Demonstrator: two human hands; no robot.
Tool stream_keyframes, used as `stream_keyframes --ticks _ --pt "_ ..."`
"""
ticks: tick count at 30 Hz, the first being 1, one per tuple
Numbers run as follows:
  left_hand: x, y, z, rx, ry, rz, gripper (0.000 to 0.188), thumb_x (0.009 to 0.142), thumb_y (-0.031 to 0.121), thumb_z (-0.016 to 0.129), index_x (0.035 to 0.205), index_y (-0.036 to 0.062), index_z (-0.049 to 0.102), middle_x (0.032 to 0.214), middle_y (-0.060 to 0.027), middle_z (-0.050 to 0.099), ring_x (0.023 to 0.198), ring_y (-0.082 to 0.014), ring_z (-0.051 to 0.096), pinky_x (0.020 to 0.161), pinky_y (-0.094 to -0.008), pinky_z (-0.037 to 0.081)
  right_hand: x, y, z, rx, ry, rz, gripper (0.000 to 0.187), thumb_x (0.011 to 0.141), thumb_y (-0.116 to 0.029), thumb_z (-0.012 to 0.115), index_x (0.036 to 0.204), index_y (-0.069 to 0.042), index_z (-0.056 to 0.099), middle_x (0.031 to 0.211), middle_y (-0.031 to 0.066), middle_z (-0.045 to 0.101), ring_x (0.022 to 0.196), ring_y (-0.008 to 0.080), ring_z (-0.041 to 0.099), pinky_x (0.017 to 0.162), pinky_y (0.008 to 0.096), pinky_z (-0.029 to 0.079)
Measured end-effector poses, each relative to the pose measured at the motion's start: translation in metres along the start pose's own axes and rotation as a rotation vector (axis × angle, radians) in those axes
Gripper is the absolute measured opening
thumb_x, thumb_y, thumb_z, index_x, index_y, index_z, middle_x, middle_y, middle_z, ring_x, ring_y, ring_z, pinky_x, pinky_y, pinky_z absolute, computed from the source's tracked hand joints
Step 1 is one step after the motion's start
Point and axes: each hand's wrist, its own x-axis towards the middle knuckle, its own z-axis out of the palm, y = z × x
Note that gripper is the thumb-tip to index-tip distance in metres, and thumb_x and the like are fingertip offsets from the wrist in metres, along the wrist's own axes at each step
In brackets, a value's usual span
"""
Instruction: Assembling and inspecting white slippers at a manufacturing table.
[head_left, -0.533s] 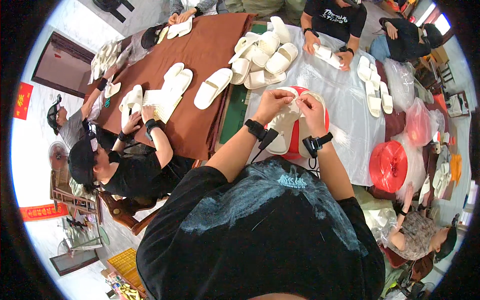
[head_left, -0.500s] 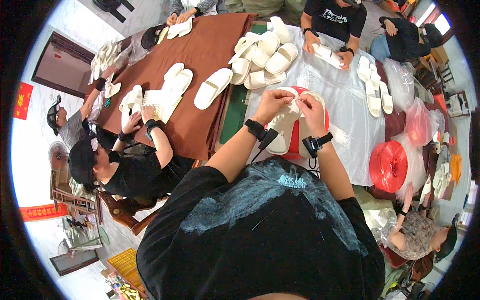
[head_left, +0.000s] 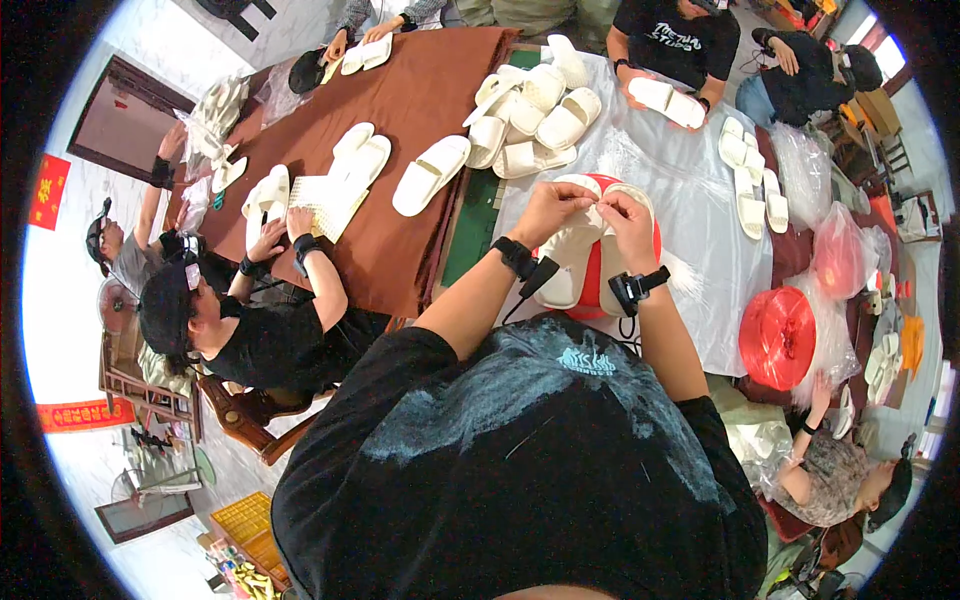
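A pair of white slide slippers (head_left: 563, 284) lies side by side in front of me on a round red piece (head_left: 589, 288). Over their far ends, my left hand (head_left: 558, 208) is closed, with thumb and forefinger pinched. My right hand (head_left: 626, 222) pinches close beside it, the fingertips of both hands almost meeting. Whatever sits between the fingertips is too small to make out. Both wrists wear black straps with small devices, and my hands partly cover the slippers.
A heap of white slippers (head_left: 530, 115) lies beyond my hands, with more slippers (head_left: 750, 190) to the right. A red ribbon roll (head_left: 777, 338) stands at the right table edge. Co-workers handle slippers across the table (head_left: 667, 102) and at left (head_left: 265, 205).
My hands stay over the slippers with only small finger movements. The co-worker across the table has turned the held slippers. At far left, another person's arm has drawn back.
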Motion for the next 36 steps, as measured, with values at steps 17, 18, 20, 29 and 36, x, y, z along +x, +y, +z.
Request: stream_keyframes --ticks 17,18,20,29,36 --pt "-0.004 0.006 -0.001 -0.017 0.041 -0.025 0.011 0.085 0.006 0.068 0.092 -0.0019 0.072 0.081 -0.0007 0.067 0.069 -0.0056 0.056 0.062 -0.0219 0.047 -0.001 -0.007 0.001 0.076 -0.035 0.034 0.008 0.083 -0.007 0.064 0.077 -0.003 0.062 0.070 -0.0066 0.051 0.065 0.0029 0.045 0.059 0.0196 0.035" --pt "-0.004 0.006 0.000 -0.016 0.037 -0.024 0.011 0.085 0.006 0.068 0.092 -0.0019 0.072 0.081 -0.0007 0.067 0.069 -0.0056 0.056 0.062 -0.0219 0.047 -0.001 -0.004 0.000 0.093 -0.044 0.047 0.007 0.083 -0.007 0.064 0.078 -0.003 0.062 0.070 -0.0064 0.052 0.065 0.0031 0.045 0.059 0.0197 0.035" --pt "-0.003 0.007 0.001 0.003 0.032 -0.030 0.012 0.085 0.007 0.068 0.092 -0.0019 0.072 0.081 -0.0003 0.067 0.069 -0.0054 0.056 0.062 -0.0219 0.047 -0.001 -0.001 -0.002 0.110 -0.048 0.058 0.007 0.083 -0.007 0.063 0.078 -0.002 0.062 0.070 -0.0063 0.052 0.065 0.0033 0.046 0.059 0.0197 0.035" --pt "-0.003 0.007 0.002 0.032 0.011 -0.029 0.014 0.087 0.007 0.065 0.095 -0.0032 0.070 0.086 -0.0021 0.068 0.075 -0.0075 0.057 0.069 -0.0222 0.047 -0.003 -0.006 0.002 0.126 -0.018 0.020 0.007 0.083 -0.007 0.063 0.080 -0.001 0.063 0.072 -0.0049 0.056 0.068 0.0039 0.047 0.062 0.0199 0.036" --pt "-0.003 0.004 0.003 -0.036 0.037 0.017 0.010 0.087 0.006 0.066 0.092 -0.0016 0.070 0.086 -0.0025 0.069 0.074 -0.0059 0.057 0.067 -0.0211 0.047 -0.005 -0.011 0.001 0.102 -0.008 0.040 0.007 0.084 -0.007 0.062 0.080 -0.001 0.063 0.074 -0.0046 0.055 0.070 0.0043 0.048 0.065 0.0204 0.037"
